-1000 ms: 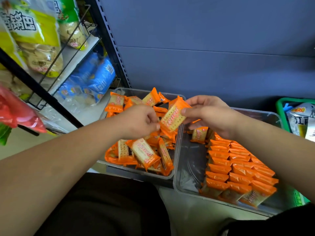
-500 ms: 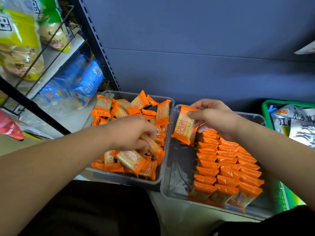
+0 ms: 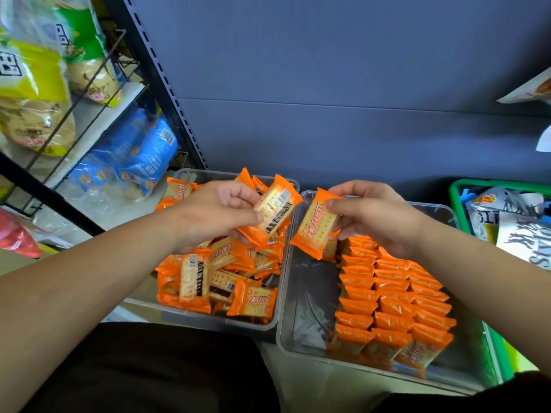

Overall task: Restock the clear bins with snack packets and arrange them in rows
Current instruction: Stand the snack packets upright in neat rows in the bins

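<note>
Two clear bins stand side by side in front of me. The left bin (image 3: 208,320) holds a loose heap of orange cracker packets (image 3: 226,278). The right bin (image 3: 307,308) holds orange packets standing in neat rows (image 3: 393,296) along its right half. My left hand (image 3: 214,213) pinches one orange packet (image 3: 275,210) above the left bin, barcode side up. My right hand (image 3: 378,213) pinches another orange packet (image 3: 316,223) over the far left corner of the right bin.
A wire shelf rack (image 3: 98,93) with yellow-green snack bags (image 3: 32,93) and blue bags (image 3: 140,153) stands at the left. A green basket (image 3: 459,189) with silver packets (image 3: 518,225) sits at the right. A dark blue panel (image 3: 328,99) rises behind the bins.
My left hand has lifted a packet out of the heap in the left bin. My right hand still holds its packet near the right bin's far left corner.
</note>
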